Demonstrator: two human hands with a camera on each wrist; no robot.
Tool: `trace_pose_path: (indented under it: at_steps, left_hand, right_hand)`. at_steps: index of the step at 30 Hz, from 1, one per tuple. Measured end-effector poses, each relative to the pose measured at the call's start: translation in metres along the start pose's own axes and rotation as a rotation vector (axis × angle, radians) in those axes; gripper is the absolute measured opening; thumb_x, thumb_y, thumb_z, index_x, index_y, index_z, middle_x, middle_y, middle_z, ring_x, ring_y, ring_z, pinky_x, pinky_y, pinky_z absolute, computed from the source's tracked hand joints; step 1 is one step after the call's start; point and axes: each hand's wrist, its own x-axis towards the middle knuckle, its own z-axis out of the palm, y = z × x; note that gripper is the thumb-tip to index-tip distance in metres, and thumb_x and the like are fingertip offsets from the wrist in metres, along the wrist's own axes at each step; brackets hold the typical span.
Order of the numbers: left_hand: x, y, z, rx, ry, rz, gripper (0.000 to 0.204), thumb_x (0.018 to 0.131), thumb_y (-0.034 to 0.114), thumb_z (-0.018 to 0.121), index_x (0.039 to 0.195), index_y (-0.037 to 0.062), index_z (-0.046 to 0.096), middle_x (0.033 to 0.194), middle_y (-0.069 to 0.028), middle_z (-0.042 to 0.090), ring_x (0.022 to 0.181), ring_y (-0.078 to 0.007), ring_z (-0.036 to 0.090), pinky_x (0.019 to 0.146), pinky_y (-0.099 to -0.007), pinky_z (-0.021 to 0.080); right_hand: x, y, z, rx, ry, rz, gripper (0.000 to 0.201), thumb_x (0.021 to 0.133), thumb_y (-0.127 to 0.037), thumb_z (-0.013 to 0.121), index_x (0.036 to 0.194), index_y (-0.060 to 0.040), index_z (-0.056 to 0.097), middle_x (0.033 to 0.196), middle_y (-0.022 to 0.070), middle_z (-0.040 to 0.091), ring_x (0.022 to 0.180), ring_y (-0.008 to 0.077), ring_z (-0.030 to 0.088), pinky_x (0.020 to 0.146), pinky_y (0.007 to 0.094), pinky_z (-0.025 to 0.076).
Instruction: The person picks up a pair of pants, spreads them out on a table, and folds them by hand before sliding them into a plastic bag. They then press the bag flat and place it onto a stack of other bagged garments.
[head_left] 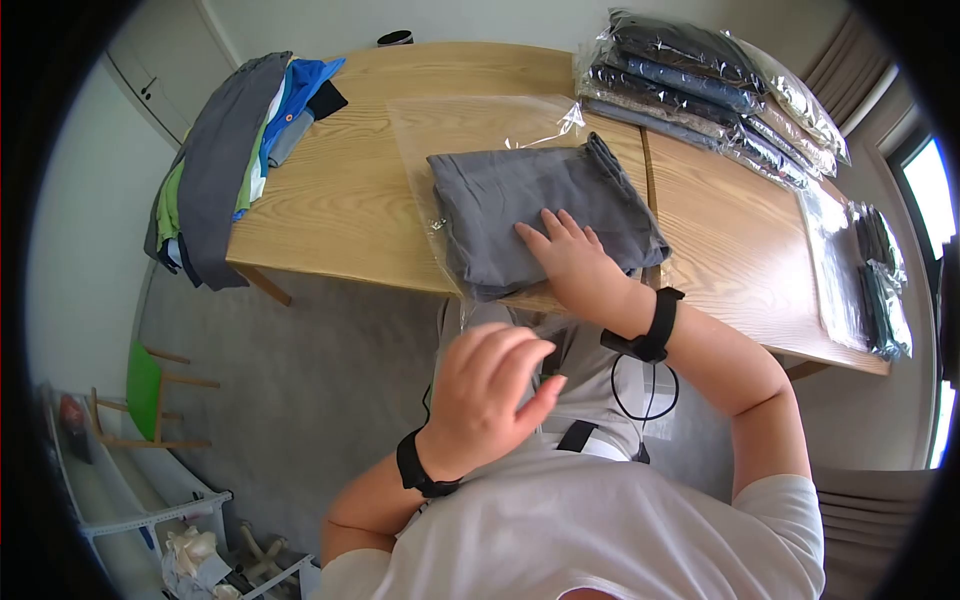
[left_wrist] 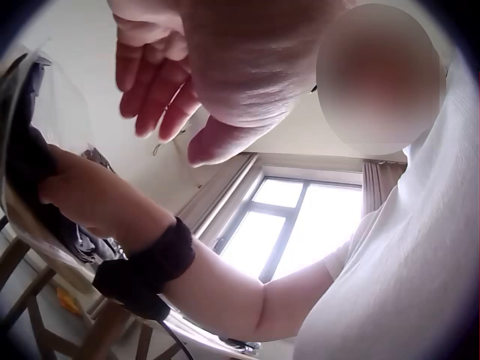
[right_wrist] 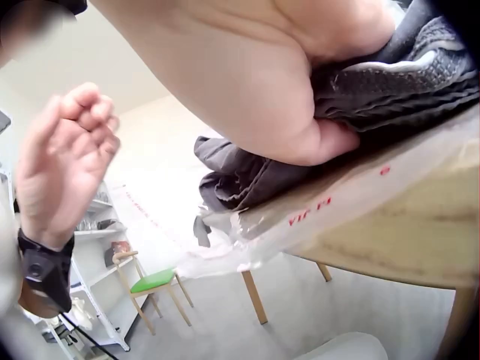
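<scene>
The folded grey cotton garment (head_left: 545,215) lies on a clear plastic sleeve bag (head_left: 470,125) spread over the light wooden table (head_left: 340,200), its near end at the table's front edge. The right hand (head_left: 570,250) rests flat on the garment's near part, fingers straight and spread, pressing it down rather than gripping it; the right wrist view shows the heel of that hand on the grey cloth, with the bag's edge and its red print hanging just over the table edge. The left hand (head_left: 490,385) hovers in the air before the person's chest, well apart from the table, fingers loosely curled and holding nothing.

By the look of it, the step in hand is smoothing the folded garment for bagging. The next move seems to call for the free left hand to come to the bag's mouth and lift a layer, while the right keeps the fold from slipping.

A row of bagged dark garments (head_left: 700,90) lies at the far right of the table, and a pile of loose coloured clothes (head_left: 240,150) hangs over its left end
</scene>
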Motion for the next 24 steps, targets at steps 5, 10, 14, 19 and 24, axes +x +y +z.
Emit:
trace_pose_path:
  at_steps: [5, 10, 14, 19, 24]
  left_hand:
    - [0.005, 0.001, 0.047, 0.12, -0.351, -0.033, 0.054, 0.071, 0.019, 0.074, 0.115, -0.0044, 0.053, 0.121, -0.021, 0.052, 0.117, -0.0357, 0.048, 0.096, -0.0414, 0.042]
    - [-0.014, -0.02, 0.081, 0.363, -0.373, -0.013, 0.064, 0.069, 0.021, 0.073, 0.122, -0.0059, 0.049, 0.128, -0.0222, 0.045, 0.125, -0.035, 0.039, 0.104, -0.0426, 0.033]
    - [-0.015, -0.019, 0.081, 0.351, -0.429, -0.041, 0.064, 0.069, 0.022, 0.073, 0.122, -0.0039, 0.049, 0.125, -0.0209, 0.047, 0.122, -0.0339, 0.042, 0.104, -0.0444, 0.033]
    - [-0.015, -0.018, 0.077, 0.367, -0.378, -0.013, 0.068, 0.071, 0.023, 0.072, 0.128, -0.0034, 0.046, 0.131, -0.0217, 0.044, 0.127, -0.0341, 0.039, 0.107, -0.0444, 0.03]
    - [-0.015, -0.017, 0.078, 0.416, -0.386, -0.029, 0.073, 0.074, 0.025, 0.07, 0.133, -0.0041, 0.04, 0.14, -0.0231, 0.038, 0.132, -0.0331, 0.035, 0.108, -0.0443, 0.028]
  right_hand:
    - [0.013, 0.011, 0.0, 0.222, -0.022, -0.02, 0.065, 0.076, 0.001, 0.059, 0.136, -0.0133, 0.04, 0.138, 0.0203, 0.04, 0.13, 0.0409, 0.036, 0.103, 0.0504, 0.037]
    - [0.006, -0.008, -0.001, 0.236, -0.031, 0.023, 0.066, 0.075, 0.001, 0.06, 0.136, -0.0227, 0.045, 0.139, 0.0213, 0.038, 0.132, 0.043, 0.032, 0.103, 0.0605, 0.032]
    - [0.016, -0.024, 0.009, 0.139, -0.029, -0.046, 0.065, 0.077, 0.002, 0.058, 0.135, -0.0228, 0.047, 0.142, 0.0205, 0.036, 0.135, 0.041, 0.03, 0.105, 0.0609, 0.029]
    - [0.045, -0.008, -0.006, 0.197, -0.209, -0.134, 0.065, 0.077, 0.002, 0.059, 0.135, -0.0242, 0.048, 0.143, 0.0182, 0.037, 0.136, 0.0363, 0.031, 0.108, 0.0578, 0.026]
    - [0.079, 0.033, 0.008, 0.202, -0.061, -0.385, 0.07, 0.077, 0.0, 0.057, 0.136, -0.0345, 0.046, 0.142, 0.0097, 0.042, 0.135, 0.0285, 0.036, 0.107, 0.0576, 0.024]
